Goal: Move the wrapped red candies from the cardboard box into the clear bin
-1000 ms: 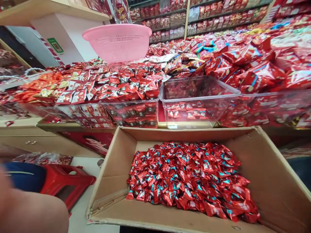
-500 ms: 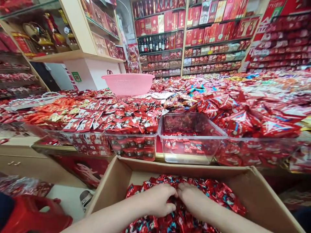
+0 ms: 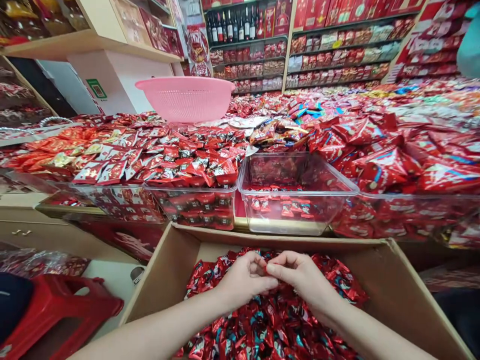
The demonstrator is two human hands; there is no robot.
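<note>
Box: cardboard box (image 3: 161, 282), open-topped, holding a heap of red-wrapped candies (image 3: 258, 325); near edge cut off by frame.
Left hand (image 3: 243, 280): above the heap inside the box, fingers curled, tips meeting the other hand's.
Right hand (image 3: 300, 275): also inside the box, thumb and forefinger drawn together; cannot tell whether either hand grips a candy.
Clear tub (image 3: 300, 193): just beyond the box; low layer of small red packets (image 3: 292, 207).
Pink basket (image 3: 187, 102): farther beyond the box, toward its left; contents hidden by its wall.
</note>
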